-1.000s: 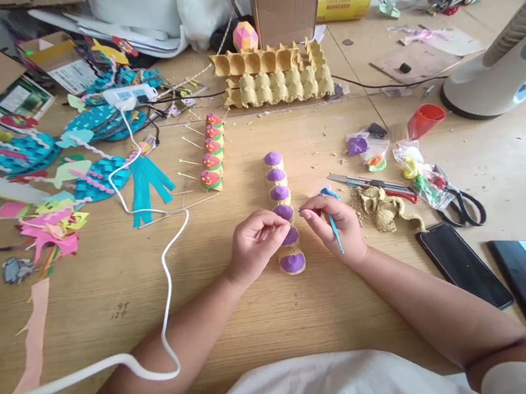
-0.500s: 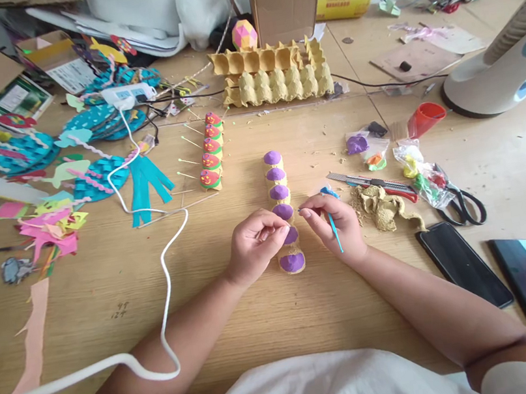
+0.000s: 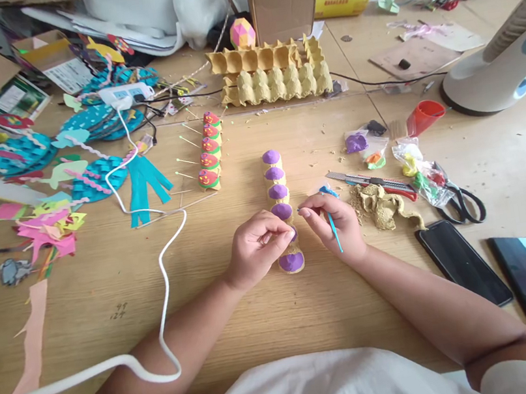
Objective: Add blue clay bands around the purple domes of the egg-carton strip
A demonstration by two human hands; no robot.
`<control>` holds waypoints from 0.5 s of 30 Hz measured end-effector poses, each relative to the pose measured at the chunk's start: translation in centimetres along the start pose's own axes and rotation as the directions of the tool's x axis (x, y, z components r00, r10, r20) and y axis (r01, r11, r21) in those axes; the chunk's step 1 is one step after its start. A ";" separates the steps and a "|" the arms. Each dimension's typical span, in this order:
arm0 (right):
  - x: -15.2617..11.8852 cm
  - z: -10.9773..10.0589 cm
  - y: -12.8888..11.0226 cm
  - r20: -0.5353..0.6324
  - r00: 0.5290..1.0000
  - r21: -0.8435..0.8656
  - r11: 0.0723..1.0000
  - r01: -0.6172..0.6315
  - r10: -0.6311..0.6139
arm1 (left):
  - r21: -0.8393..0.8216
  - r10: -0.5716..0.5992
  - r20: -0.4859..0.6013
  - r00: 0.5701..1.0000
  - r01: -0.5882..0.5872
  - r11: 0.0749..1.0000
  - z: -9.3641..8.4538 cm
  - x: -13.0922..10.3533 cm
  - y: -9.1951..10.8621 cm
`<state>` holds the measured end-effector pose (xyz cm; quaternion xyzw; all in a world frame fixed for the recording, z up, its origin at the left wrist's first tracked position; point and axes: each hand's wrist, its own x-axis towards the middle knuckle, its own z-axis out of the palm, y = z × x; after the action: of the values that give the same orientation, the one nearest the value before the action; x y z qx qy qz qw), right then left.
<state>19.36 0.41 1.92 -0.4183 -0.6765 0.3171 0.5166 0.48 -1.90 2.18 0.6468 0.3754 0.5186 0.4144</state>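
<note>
A strip of egg carton (image 3: 277, 193) with purple clay on its bumps lies lengthwise in front of me. Over its near part, my left hand (image 3: 258, 247) has thumb and forefinger pinched; whatever is between them is too small to make out. To the strip's right, my right hand (image 3: 339, 225) is closed around a slim blue clay tool (image 3: 334, 232), whose lower end sticks out below the fingers. Its thumb and forefinger tips point toward my left hand, with a small gap between the hands. Past the right fingers lies a bit of blue clay (image 3: 329, 191).
A finished-looking red and green carton caterpillar (image 3: 209, 152) lies at left. Egg cartons (image 3: 283, 82) stand behind. On the right are a craft knife (image 3: 374, 183), carton scraps (image 3: 378, 206), scissors (image 3: 464, 203) and phones (image 3: 463, 262). A white cable (image 3: 165, 290) crosses the left side.
My left hand has shifted very slightly to the right over the purple bump. My right hand keeps its hold on the blue tool, nearly still.
</note>
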 end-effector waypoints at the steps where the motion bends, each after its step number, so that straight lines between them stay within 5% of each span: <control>1: 0.0 0.0 0.0 -0.001 1.000 0.003 1.000 0.003 -0.003 | -0.004 0.010 -0.002 1.000 -0.010 1.000 0.0 0.0 -0.1; 15: -0.1 -0.3 -0.6 0.049 0.991 0.051 0.991 0.123 -0.125 | 0.031 -0.018 -0.050 0.999 0.019 0.999 0.1 0.0 -0.4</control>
<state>19.51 0.06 2.44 -0.3545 -0.7068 0.3111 0.5272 0.60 -1.79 1.76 0.6366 0.3997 0.5247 0.3995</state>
